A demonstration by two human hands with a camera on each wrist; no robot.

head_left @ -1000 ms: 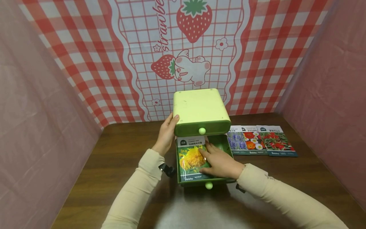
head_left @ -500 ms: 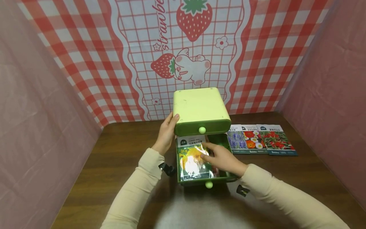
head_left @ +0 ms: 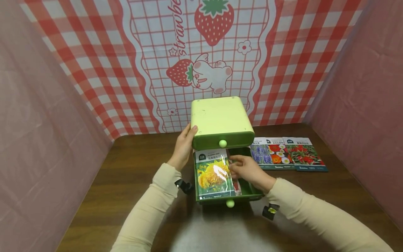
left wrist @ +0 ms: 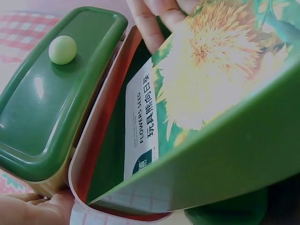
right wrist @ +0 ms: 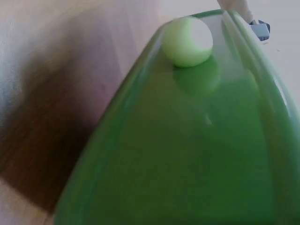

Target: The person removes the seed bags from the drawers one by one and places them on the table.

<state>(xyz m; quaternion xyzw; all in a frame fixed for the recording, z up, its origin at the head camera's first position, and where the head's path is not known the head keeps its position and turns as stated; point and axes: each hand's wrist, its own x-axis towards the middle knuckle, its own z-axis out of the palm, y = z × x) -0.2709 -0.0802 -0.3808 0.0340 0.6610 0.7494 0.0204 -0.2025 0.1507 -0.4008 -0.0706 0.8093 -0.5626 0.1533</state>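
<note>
A pale yellow-green drawer box (head_left: 221,113) stands at the table's back, its upper drawer front (head_left: 207,141) closed and its lower green drawer (head_left: 217,201) pulled out. A flower seed packet (head_left: 211,178) with a yellow bloom lies in the lower drawer's left part. Under its right edge shows a strip of another packet (head_left: 237,188). My left hand (head_left: 182,148) rests against the box's left side, thumb at the front top edge. Over the drawer, my right hand (head_left: 248,171) touches the yellow packet's right edge with loosely bent fingers (left wrist: 147,28). The right wrist view shows only the drawer front (right wrist: 178,154) and its knob.
Several seed packets (head_left: 305,155) overlap on the wooden table (head_left: 135,182) to the right of the box. A red checked cloth (head_left: 104,70) hangs close behind. Pink curtains (head_left: 355,87) flank the table. Round knobs (head_left: 230,203) stick out from the drawer fronts.
My right hand has come off the top of the yellow packet and moved right to its edge, so more of the packet shows. My left hand has stayed put.
</note>
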